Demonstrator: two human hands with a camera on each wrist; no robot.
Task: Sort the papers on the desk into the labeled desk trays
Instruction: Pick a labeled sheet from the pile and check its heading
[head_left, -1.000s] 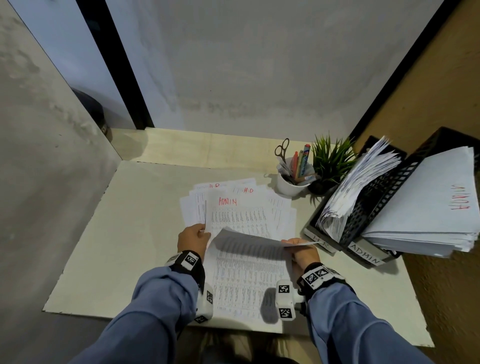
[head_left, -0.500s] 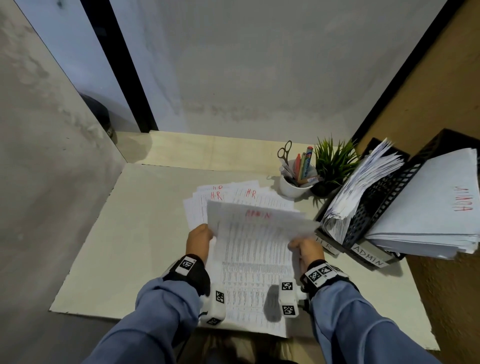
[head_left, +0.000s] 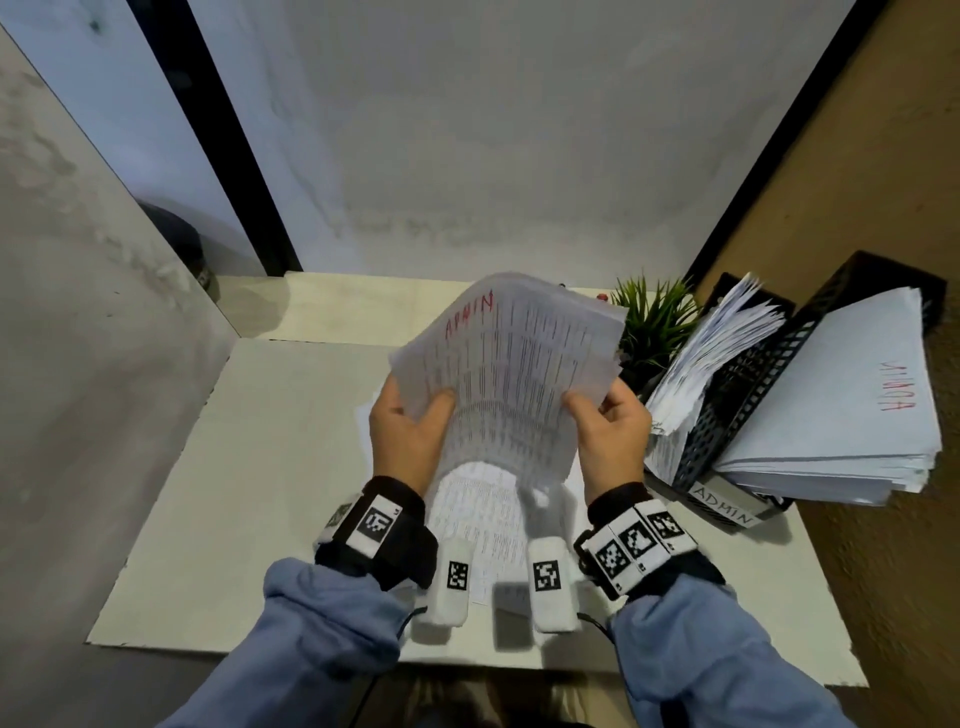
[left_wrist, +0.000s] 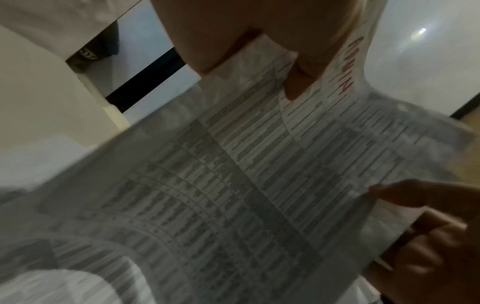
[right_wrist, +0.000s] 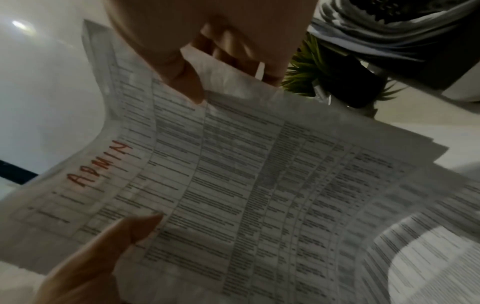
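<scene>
A small bundle of printed sheets (head_left: 509, 374) marked ADMIN in red is held up above the desk, bowed and nearly upright. My left hand (head_left: 415, 410) pinches its left edge, thumb on the front. My right hand (head_left: 597, 415) pinches the right edge the same way. The wrist views show the sheets (left_wrist: 259, 174) (right_wrist: 233, 174) close up, with the thumbs pressed on the print. More printed papers (head_left: 478, 519) lie on the desk below the hands. At the right stand black mesh trays; the near tray (head_left: 727, 506) is labelled ADMIN and holds a thick stack (head_left: 841, 415).
A second tray behind it holds a fanned stack of papers (head_left: 717, 364). A small green plant (head_left: 654, 327) stands just right of the raised sheets. The pale desk mat (head_left: 260, 467) reaches to a grey partition on the left. A brown wall runs behind the trays.
Both hands have lifted the ADMIN sheets off the desk pile and raised them, tipping them from flat to nearly upright. The sheets now hide the pen cup.
</scene>
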